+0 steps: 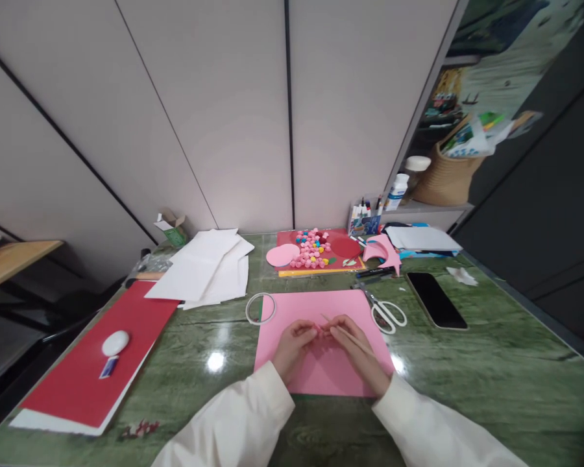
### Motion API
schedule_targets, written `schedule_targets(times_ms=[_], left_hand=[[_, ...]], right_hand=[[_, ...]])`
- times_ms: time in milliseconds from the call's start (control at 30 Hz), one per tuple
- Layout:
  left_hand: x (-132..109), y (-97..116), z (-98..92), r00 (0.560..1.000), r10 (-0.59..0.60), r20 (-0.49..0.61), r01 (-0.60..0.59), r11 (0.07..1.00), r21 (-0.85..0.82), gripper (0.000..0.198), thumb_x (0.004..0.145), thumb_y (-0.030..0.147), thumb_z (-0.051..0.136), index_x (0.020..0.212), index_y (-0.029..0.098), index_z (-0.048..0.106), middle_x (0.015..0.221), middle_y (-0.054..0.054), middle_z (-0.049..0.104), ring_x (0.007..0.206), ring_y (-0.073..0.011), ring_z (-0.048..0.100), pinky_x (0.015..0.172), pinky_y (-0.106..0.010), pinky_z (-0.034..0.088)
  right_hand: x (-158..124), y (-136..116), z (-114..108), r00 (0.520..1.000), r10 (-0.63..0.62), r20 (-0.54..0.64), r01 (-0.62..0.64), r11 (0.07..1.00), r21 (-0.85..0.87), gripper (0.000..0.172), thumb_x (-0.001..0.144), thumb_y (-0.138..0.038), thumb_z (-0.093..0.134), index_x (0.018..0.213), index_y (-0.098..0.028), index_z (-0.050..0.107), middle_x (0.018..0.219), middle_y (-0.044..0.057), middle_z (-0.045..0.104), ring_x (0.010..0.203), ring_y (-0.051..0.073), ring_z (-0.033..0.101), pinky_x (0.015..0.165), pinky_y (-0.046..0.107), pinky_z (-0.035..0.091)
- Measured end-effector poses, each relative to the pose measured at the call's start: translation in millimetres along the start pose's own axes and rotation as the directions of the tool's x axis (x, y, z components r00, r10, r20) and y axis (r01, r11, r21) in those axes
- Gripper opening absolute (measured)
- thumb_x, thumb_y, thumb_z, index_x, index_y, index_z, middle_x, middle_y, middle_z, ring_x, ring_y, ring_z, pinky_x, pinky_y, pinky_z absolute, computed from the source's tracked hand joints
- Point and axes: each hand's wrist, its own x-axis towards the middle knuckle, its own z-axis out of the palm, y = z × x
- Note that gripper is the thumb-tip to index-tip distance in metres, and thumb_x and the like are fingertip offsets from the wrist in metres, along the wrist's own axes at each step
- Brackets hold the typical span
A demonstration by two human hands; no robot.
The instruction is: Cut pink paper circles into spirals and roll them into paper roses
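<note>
Both of my hands meet over a sheet of pink paper lying on the table. My left hand is closed in a pinch on a small pink paper piece, mostly hidden by the fingertips. In my right hand a thin wooden stick lies slantwise across the fingers, its tip pointing up and left near the pink piece. White-handled scissors rest at the sheet's right edge. A roll of tape overlaps its upper left corner.
Behind, a red sheet carries several pink, blue and yellow rolled pieces. White papers and a red sheet lie left. A phone is right, near a pen holder and pink offcut.
</note>
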Motion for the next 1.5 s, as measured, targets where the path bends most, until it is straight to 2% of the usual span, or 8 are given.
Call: schedule_targets(times_ms=[200,367,633,867,1100,1300,1400,1500], left_hand=[[6,2,-4.4,1.0,0.014,-0.022,-0.015,1.0,-0.021,0.024,0.061,0.02,0.076,0.077,0.013,0.06,0.076,-0.002,0.064,0.07,-0.0091,0.058,0.066,-0.021,0.042],[1,7,-2.9,1.0,0.015,0.015,-0.015,1.0,-0.007,0.035,0.059,0.02,0.077,0.086,0.016,0.056,0.072,-0.001,0.065,0.064,-0.01,0.059,0.064,-0.022,0.042],[-3,14,-2.0,0.994,0.083,0.076,-0.085,0.996,0.02,0.031,0.063,0.018,0.074,0.087,0.015,0.056,0.069,-0.002,0.065,0.067,-0.0109,0.06,0.069,-0.024,0.042],[-2,12,-5.1,0.997,0.063,0.047,-0.063,0.998,-0.013,0.035,0.061,0.02,0.076,0.089,0.015,0.057,0.069,-0.001,0.063,0.068,-0.0102,0.059,0.07,-0.024,0.042],[-3,13,0.8,0.998,0.056,0.031,-0.057,0.998,0.023,0.024,0.059,0.022,0.076,0.075,0.013,0.062,0.076,-0.003,0.063,0.067,-0.0116,0.06,0.068,-0.026,0.045],[-3,10,-0.7,0.999,0.043,0.019,-0.043,0.999,-0.008,0.023,0.061,0.021,0.075,0.079,0.014,0.063,0.081,-0.004,0.065,0.07,-0.0111,0.06,0.074,-0.027,0.045],[-3,7,-2.0,0.998,0.026,0.054,-0.028,0.999,0.029,0.031,0.063,0.023,0.074,0.089,0.015,0.06,0.077,-0.004,0.065,0.067,-0.0119,0.061,0.07,-0.027,0.045],[-3,6,-3.1,0.998,0.039,0.052,-0.045,0.992,0.115,0.036,0.063,0.028,0.074,0.093,0.015,0.057,0.073,-0.004,0.065,0.063,-0.0121,0.06,0.055,-0.021,0.04]], right_hand=[[-2,6,1,1.0,-0.008,-0.022,0.007,0.999,-0.032,0.023,0.08,-0.043,0.057,0.086,-0.021,0.054,0.085,0.003,0.061,0.083,0.021,0.058,0.071,0.03,0.044],[-5,8,5,0.999,-0.039,0.006,0.039,0.998,-0.043,0.022,0.079,-0.042,0.057,0.085,-0.021,0.054,0.081,0.002,0.06,0.078,0.019,0.056,0.068,0.029,0.043],[-4,8,5,0.995,-0.1,-0.017,0.098,0.992,-0.085,0.025,0.077,-0.043,0.059,0.084,-0.02,0.055,0.082,0.003,0.061,0.079,0.019,0.057,0.07,0.029,0.044],[-3,10,6,0.993,-0.12,-0.025,0.117,0.988,-0.098,0.025,0.077,-0.043,0.06,0.085,-0.02,0.055,0.085,0.004,0.061,0.081,0.02,0.058,0.072,0.031,0.045],[-6,9,4,0.994,-0.111,0.006,0.111,0.986,-0.127,0.021,0.079,-0.04,0.058,0.085,-0.02,0.055,0.083,0.003,0.06,0.08,0.02,0.057,0.071,0.031,0.044],[-12,11,5,0.996,-0.085,-0.002,0.084,0.987,-0.136,0.021,0.078,-0.04,0.059,0.085,-0.021,0.055,0.085,0.004,0.06,0.081,0.02,0.056,0.068,0.029,0.044],[-14,12,5,0.995,-0.094,0.018,0.096,0.985,-0.145,0.018,0.08,-0.037,0.057,0.087,-0.021,0.053,0.087,0.004,0.06,0.083,0.02,0.056,0.071,0.03,0.044],[-14,12,6,0.995,-0.099,0.012,0.1,0.985,-0.14,0.018,0.08,-0.037,0.057,0.087,-0.021,0.053,0.087,0.003,0.06,0.082,0.02,0.056,0.072,0.03,0.044]])
